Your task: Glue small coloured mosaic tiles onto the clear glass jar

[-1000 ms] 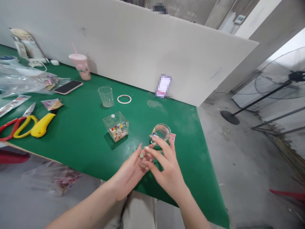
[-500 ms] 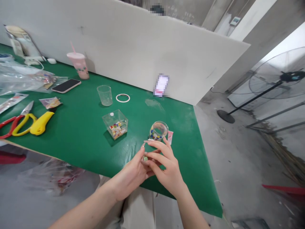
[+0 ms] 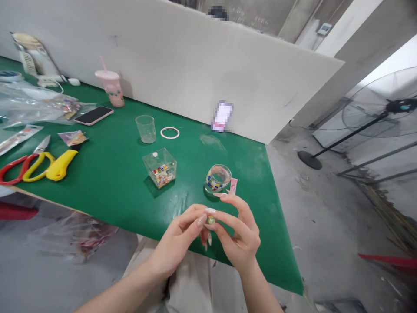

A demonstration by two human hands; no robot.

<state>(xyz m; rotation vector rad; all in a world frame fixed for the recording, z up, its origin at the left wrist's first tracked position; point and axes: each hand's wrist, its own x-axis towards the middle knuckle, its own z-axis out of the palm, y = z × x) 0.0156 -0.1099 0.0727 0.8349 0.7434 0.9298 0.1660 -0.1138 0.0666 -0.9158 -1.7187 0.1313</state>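
Observation:
Over the table's front edge, my right hand (image 3: 243,230) pinches a small shiny yellow-green piece (image 3: 211,219) between thumb and a finger; its forefinger is raised. My left hand (image 3: 179,234) is closed, thumb tip against its fingers, right beside the piece. Whether those fingertips hold anything is hidden. Just beyond the right hand stands a round clear glass (image 3: 215,184) with coloured mosaic-like squares around its side. A small pink packet (image 3: 233,186) lies against its right. Farther left is a clear square box (image 3: 159,169) with small colourful pieces in it.
Behind are a clear cup (image 3: 146,129), a white ring (image 3: 170,133) and a phone (image 3: 222,116) leaning on the white partition (image 3: 182,65). Scissors (image 3: 29,165), a yellow-handled tool (image 3: 61,165), another phone (image 3: 94,116), a pink tumbler (image 3: 112,89) and plastic bags (image 3: 32,104) occupy the left.
The small piece has moved slightly right and now shows between my right thumb and finger. My left fingers have closed together, and my right forefinger has lifted away.

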